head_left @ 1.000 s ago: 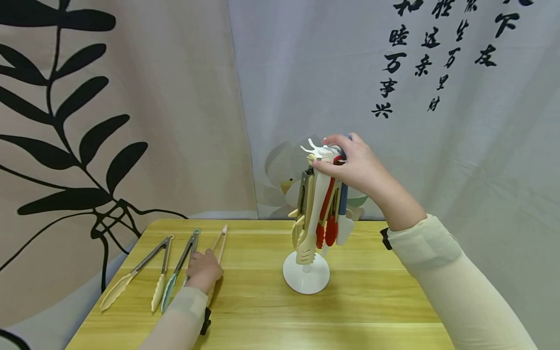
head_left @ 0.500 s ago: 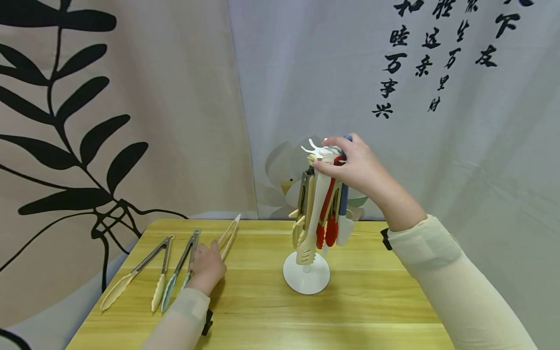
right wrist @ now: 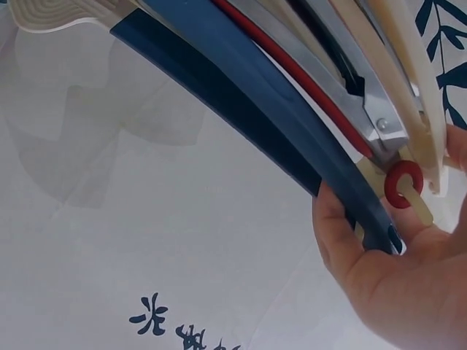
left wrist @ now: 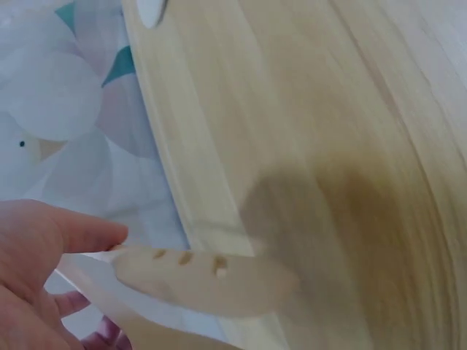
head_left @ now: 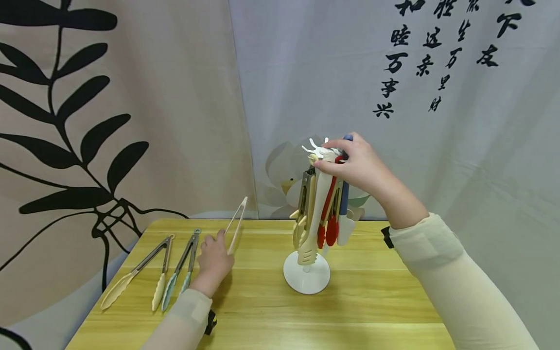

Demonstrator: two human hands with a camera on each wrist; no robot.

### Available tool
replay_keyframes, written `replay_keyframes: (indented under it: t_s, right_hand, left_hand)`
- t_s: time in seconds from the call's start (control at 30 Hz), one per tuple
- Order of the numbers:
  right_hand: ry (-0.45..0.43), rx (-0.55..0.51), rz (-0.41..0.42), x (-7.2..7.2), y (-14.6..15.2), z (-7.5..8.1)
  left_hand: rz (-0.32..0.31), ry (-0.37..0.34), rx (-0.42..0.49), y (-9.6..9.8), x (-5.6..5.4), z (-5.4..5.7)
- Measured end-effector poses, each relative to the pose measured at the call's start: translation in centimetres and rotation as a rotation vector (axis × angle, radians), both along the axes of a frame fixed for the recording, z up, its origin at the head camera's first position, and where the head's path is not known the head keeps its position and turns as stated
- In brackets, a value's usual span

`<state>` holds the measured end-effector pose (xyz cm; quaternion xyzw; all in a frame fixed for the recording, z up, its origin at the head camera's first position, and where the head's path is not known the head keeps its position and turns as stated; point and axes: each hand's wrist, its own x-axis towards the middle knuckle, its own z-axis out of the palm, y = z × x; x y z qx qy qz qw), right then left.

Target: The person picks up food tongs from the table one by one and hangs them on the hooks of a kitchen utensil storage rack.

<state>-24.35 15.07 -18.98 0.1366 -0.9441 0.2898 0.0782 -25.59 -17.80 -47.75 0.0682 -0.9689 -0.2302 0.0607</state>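
My left hand pinches a pair of pale pink tongs between thumb and fingers, the hinge end pointing up and away. In the left wrist view one broad tong tip with small slots shows over the table. My right hand grips the top of a white utensil stand, thumb and fingers around its crown. From the stand hang a cream slotted turner, red-tipped tongs and a white-headed spatula with a blue handle. The palm side hides part of the hooks.
Cream-tipped tongs and teal-tipped tongs lie spread on the wooden table, left of my left hand. Behind the table's far edge hangs a curtain with leaf prints and writing.
My left hand has raised the pale pink tongs off the table, their hinge end moving up and to the right. My right hand has stayed at the top of the stand.
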Motion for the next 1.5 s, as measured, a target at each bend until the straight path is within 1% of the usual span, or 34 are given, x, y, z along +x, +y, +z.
replay_keyframes:
  t_s: [0.13,0.23,0.47,0.63,0.8,1.07,1.17,1.4,1.5]
  right_hand:
    - [-0.011,-0.007,0.012,0.0,0.0,0.2]
    - [-0.019,-0.020,0.021,-0.1,0.1,0.2]
    - [-0.021,-0.038,0.041,-0.4,0.3,0.1]
    - [-0.022,-0.052,0.062,-0.5,0.6,0.1]
    - [-0.022,-0.061,0.080,-0.7,1.0,0.0]
    - [-0.002,-0.036,0.124,-1.2,1.4,0.0]
    - [0.006,-0.025,0.141,-1.4,1.6,0.0]
    - [0.024,-0.019,0.183,-1.8,2.2,-0.2]
    - [0.030,-0.016,0.202,-2.1,2.4,-0.3]
  left_hand:
    - [-0.009,0.023,0.057,0.6,0.1,0.7]
    - [-0.022,0.040,0.078,0.9,0.2,1.0]
    - [-0.047,0.086,0.113,1.5,0.3,1.4]
    - [-0.063,0.116,0.173,1.9,0.6,1.8]
    - [-0.083,0.127,0.225,2.3,0.7,2.1]
    - [-0.096,0.134,0.252,2.9,0.8,2.3]
    - [-0.105,0.147,0.265,3.0,0.9,2.4]
    - [-0.136,0.206,0.288,3.7,1.2,3.0]
    - [-0.142,0.208,0.290,4.1,1.3,3.2]
